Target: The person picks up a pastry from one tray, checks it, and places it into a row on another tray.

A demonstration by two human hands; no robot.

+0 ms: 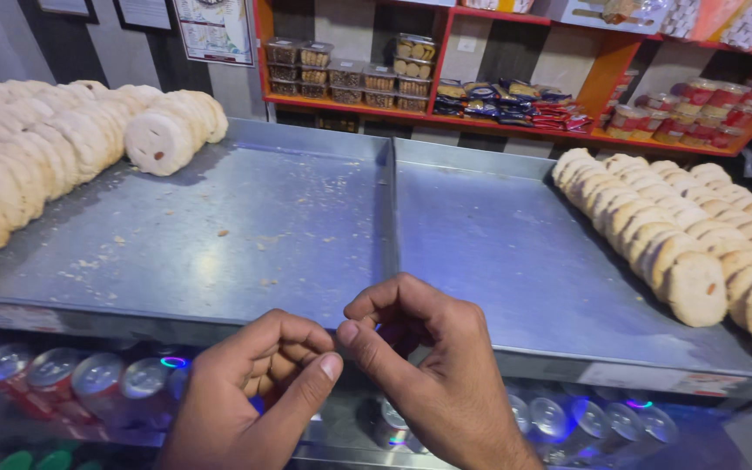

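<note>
My left hand (250, 392) and my right hand (433, 374) are held together at the bottom centre, fingers curled, thumb tips almost touching. Nothing shows in either hand. They hover just in front of the near rim of two large metal trays (306, 218) that sit side by side. Round pale biscuits (63, 148) lie stacked in rows on the left tray. More rows of the same biscuits (689, 235) fill the right side of the right tray. Crumbs are scattered on the bare metal between them.
Under the trays a glass case holds drink cans (89, 374) lying on their sides. Behind the trays, red shelves (515, 122) carry clear boxes of biscuits, packets and red-lidded jars. Posters (215, 30) hang on the striped wall at left.
</note>
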